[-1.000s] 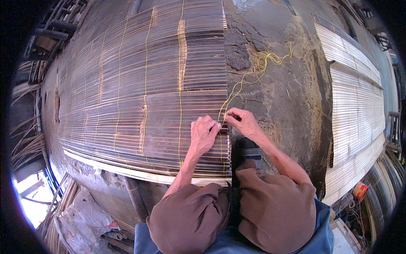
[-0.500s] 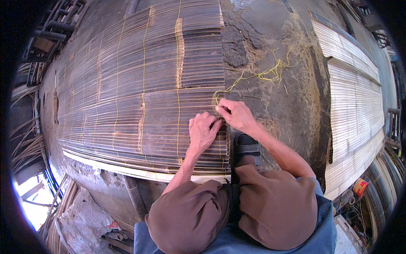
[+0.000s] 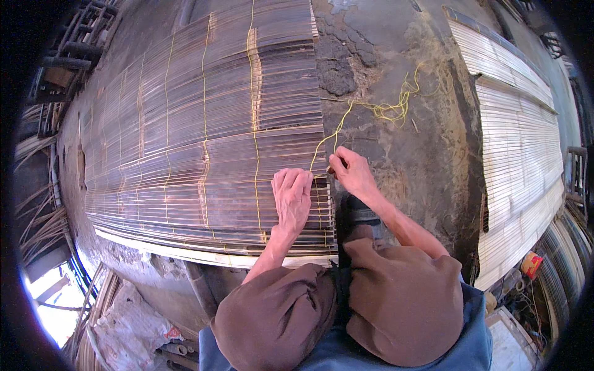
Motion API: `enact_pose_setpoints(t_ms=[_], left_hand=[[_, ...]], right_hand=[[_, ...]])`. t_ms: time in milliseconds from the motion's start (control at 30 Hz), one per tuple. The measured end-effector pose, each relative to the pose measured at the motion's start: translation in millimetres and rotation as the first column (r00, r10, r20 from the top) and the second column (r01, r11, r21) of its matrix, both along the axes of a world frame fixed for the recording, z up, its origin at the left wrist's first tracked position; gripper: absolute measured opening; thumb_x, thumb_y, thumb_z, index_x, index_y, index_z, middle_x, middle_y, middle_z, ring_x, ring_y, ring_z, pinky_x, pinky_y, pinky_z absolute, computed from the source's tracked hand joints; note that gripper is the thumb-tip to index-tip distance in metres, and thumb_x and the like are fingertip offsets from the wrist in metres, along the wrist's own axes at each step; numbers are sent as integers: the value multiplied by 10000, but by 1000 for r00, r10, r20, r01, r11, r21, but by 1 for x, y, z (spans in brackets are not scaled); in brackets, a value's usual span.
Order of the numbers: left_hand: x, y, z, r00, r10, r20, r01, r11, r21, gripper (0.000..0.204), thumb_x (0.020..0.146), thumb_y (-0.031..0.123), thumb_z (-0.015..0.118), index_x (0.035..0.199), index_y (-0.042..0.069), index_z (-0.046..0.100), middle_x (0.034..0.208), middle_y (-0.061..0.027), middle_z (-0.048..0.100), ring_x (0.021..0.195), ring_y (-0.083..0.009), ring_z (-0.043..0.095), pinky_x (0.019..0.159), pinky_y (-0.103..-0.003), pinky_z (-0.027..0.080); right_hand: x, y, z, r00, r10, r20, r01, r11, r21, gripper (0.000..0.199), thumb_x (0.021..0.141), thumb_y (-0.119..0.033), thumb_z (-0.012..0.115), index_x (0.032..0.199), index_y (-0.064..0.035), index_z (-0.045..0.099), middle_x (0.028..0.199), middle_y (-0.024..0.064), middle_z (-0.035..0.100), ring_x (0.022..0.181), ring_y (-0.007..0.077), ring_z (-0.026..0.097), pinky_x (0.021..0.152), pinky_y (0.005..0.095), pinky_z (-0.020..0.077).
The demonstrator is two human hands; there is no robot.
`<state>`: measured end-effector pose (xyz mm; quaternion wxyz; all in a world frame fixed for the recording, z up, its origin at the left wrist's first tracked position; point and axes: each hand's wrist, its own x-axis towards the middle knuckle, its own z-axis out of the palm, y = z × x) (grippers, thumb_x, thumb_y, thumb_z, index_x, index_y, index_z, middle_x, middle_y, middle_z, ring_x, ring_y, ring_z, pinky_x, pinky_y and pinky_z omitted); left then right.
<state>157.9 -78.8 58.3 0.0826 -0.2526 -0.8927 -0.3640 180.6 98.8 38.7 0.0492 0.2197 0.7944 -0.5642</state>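
Observation:
Thin bamboo slats, tied in rows by yellow cords, form a blind (image 3: 235, 111) spread over the floor before me. My left hand (image 3: 292, 195) is closed above the slats near the blind's right edge, fingers bunched, and a loose yellow cord (image 3: 318, 146) runs from its fingertips. Just past that edge my right hand (image 3: 354, 172) is closed in a pinch, with another stretch of the same cord reaching into its fingers. What lies inside each grip is partly hidden by the fingers. From there the cord trails away to a loose tangle on the floor.
A second, paler slatted blind (image 3: 520, 136) lies at the right. My shoe (image 3: 357, 213) is beside the near blind's edge, below my right hand. A whitish sack (image 3: 130, 324) and pipes are at lower left. A red container (image 3: 531, 264) stands at lower right.
My hands have drawn apart: the left has shifted a little left, the right to the right and slightly down. The cord between them and the tangle has changed shape.

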Motion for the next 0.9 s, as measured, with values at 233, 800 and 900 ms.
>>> enact_pose_setpoints(t_ms=[233,800,900], left_hand=[[1,0,4,999,5,-36,-3,999,49,24,895,38,682,918,38,674,945,-77,667,978,-303,598,884,-411,454],[-34,11,10,950,-132,283,167,980,-104,164,1006,164,552,910,31,552,921,-161,623,925,-384,581,783,-499,446],[-30,1,7,957,-100,272,129,987,-91,146,1005,154,553,921,35,555,911,-159,616,906,-376,573,783,-490,444]], right_hand=[[0,2,13,998,-44,36,49,986,-157,267,1000,-205,570,820,-9,550,761,85,700,641,119,652,583,283,506],[-14,10,-14,996,-28,82,50,961,-271,282,1007,-222,554,820,-10,542,716,84,683,644,136,670,581,304,508],[-23,5,3,999,15,51,-2,968,-251,279,1001,-223,552,831,-1,556,710,92,688,632,142,680,584,314,520]])
